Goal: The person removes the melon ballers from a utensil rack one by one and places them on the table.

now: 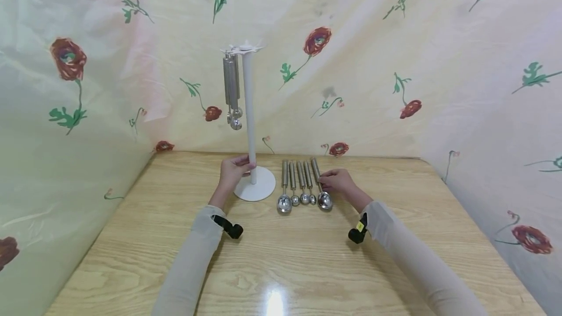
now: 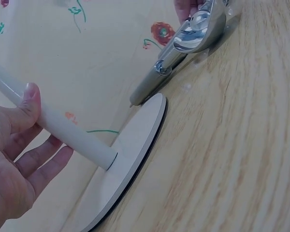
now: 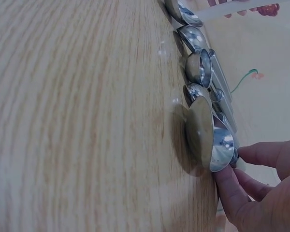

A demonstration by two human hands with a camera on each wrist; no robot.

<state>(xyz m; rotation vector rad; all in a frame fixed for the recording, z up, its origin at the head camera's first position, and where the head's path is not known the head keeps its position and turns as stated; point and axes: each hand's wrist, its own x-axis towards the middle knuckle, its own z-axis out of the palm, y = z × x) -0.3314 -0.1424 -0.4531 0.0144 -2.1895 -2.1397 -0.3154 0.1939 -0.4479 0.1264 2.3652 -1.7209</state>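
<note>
My left hand [image 1: 231, 173] grips the lower pole of a white stand [image 1: 248, 111], just above its round base. In the left wrist view, the thumb lies across the near side of the pole and the fingers curl behind it. My right hand [image 1: 340, 182] pinches the rightmost metal scoop [image 1: 325, 201] near its neck, thumb on one side and fingers on the other. That scoop slants a little, its large round bowl toward me. Alongside it, several other scoops [image 1: 284, 203] lie in a row, handles pointing away, bowls of differing sizes.
Several scoops [image 1: 232, 84] hang bowls-down from the left side of the stand's spiked top. The wood-grain table [image 1: 281, 257] meets a flower-printed cloth [image 1: 360, 52] at the back and sides. The stand's base [image 1: 263, 191] sits left of the scoop row.
</note>
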